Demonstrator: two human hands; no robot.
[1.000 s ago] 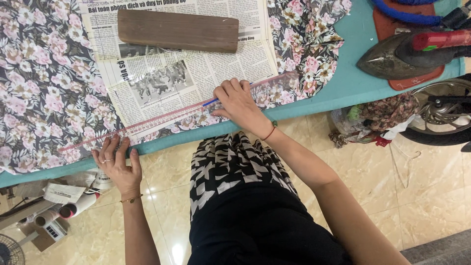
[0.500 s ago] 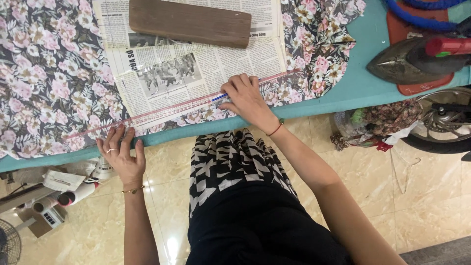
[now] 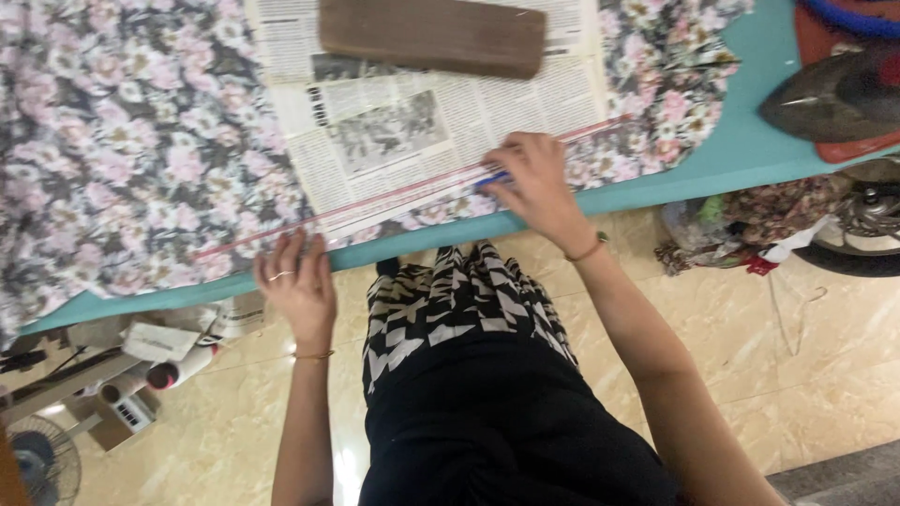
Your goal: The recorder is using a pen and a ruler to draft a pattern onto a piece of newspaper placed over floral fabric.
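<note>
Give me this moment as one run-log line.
left hand: pressing long ruler end at table edge | right hand: blue marker on ruler | under: newspaper, floral fabric

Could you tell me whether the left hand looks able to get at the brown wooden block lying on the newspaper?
Probably yes: the left hand rests at the table edge, and only flat newspaper lies before the brown wooden block.

My right hand presses a blue pen against a long clear ruler that lies slanted over the near edge of the newspaper and the floral fabric. My left hand lies flat on the near edge of the teal table, fingertips at the ruler's left end. A brown wooden block weighs the paper's far side, and an iron sits far right.
</note>
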